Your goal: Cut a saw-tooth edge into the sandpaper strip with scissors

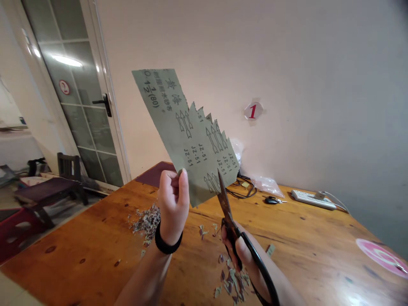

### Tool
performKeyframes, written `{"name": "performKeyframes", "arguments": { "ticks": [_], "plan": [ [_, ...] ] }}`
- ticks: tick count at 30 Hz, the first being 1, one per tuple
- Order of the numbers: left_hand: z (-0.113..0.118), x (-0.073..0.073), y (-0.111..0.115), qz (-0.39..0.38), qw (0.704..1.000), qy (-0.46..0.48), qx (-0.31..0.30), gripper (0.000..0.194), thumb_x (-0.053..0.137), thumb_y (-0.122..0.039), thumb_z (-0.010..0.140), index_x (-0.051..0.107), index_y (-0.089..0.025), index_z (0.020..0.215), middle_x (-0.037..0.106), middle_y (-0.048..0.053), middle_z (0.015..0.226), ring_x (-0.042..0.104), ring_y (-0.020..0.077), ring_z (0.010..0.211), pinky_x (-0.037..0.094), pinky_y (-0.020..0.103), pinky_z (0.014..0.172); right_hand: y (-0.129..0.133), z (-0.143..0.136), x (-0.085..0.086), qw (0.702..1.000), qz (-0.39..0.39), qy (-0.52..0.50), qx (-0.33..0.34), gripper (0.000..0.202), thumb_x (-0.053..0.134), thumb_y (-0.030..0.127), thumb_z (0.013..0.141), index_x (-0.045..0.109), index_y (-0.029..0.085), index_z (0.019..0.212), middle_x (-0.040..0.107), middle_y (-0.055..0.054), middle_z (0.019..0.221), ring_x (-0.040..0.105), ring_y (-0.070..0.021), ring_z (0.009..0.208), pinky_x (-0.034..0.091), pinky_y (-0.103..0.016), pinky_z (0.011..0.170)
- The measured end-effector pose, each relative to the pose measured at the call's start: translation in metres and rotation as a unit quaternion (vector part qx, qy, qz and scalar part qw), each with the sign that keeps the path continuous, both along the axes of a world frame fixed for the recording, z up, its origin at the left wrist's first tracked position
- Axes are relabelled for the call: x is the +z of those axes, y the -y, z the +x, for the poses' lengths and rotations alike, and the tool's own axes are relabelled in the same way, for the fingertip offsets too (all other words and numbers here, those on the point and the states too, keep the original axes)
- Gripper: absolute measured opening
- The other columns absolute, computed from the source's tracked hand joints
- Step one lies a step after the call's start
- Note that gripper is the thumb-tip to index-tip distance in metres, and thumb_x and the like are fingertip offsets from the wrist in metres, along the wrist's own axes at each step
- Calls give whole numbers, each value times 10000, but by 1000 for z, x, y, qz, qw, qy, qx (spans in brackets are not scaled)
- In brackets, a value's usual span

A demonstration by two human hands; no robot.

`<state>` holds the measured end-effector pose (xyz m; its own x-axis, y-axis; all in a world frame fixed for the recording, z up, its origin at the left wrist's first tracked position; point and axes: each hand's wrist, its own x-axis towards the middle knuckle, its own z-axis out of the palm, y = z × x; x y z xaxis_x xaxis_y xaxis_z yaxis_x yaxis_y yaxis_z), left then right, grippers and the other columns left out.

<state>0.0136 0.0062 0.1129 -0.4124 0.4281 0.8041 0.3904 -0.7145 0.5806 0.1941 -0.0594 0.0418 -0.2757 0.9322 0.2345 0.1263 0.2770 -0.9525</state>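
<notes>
Currently, the grey-green, jagged-sided printed sheet, apparently abrasive cloth (pixel 185 140), is being held tilted above the brown wooden worktop (pixel 105 263). The left hand (pixel 174 191) is pinching its straight side between thumb and curled fingers, presumably keeping the jagged side free for cutting. The right hand (pixel 244 253) is gripping the handles of the black-handled metal scissors (pixel 225 203), whose blades are overlapping the sheet's lower edge; opening: cannot tell. Pointed green-grey scraps (pixel 235 280) are lying toward the near edge, position suggesting offcuts. A grey shredded heap (pixel 149 223) is sitting nearer the left edge. A white plastic power strip (pixel 310 199) is resting along the far edge, likely for wall access.
</notes>
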Motion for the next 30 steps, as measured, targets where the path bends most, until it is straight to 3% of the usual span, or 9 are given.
{"name": "performKeyframes", "arguments": {
  "ticks": [6, 15, 24, 27, 30],
  "plan": [
    [-4, 0, -3, -22, 999, -15, -22, 262, 551, -287, 950, 394, -261, 742, 313, -94, 575, 309, 102, 462, 282, 233, 423, -2, -1, 0, 999, -20, 45, -17, 666, 375, 861, 862, 565, 224, 907, 440, 30, 686, 379, -146, 543, 368, -252, 466],
    [-2, -3, -5, -32, 999, -4, -33, 257, 539, -288, 954, 391, -262, 746, 314, -93, 596, 322, 105, 473, 295, 244, 441, 0, -12, 12, 995, -62, 62, -43, 679, 368, 891, 830, 499, 225, 859, 355, 74, 591, 320, -108, 422, 258, -228, 369],
    [4, -3, -3, -38, 998, 20, -53, 296, 582, -419, 941, 431, -259, 743, 399, -81, 586, 376, 103, 458, 325, 230, 414, 1, -18, 13, 997, 7, -6, -80, 652, 390, 877, 837, 511, 247, 723, 439, 17, 612, 455, -195, 604, 406, -286, 526],
    [3, -5, -4, -45, 997, 27, -60, 297, 590, -425, 935, 436, -259, 743, 409, -75, 596, 377, 105, 465, 333, 225, 413, 0, -17, 11, 997, 9, -13, -80, 652, 416, 874, 831, 539, 239, 751, 433, 25, 609, 435, -176, 551, 394, -280, 500],
    [1, -6, -7, -65, 990, 54, -109, 307, 593, -450, 928, 434, -259, 747, 398, -71, 618, 384, 109, 494, 362, 223, 439, -1, -13, 11, 998, 11, -34, -48, 681, 406, 890, 821, 550, 225, 813, 413, 49, 609, 358, -129, 473, 350, -251, 439]
  ]
}}
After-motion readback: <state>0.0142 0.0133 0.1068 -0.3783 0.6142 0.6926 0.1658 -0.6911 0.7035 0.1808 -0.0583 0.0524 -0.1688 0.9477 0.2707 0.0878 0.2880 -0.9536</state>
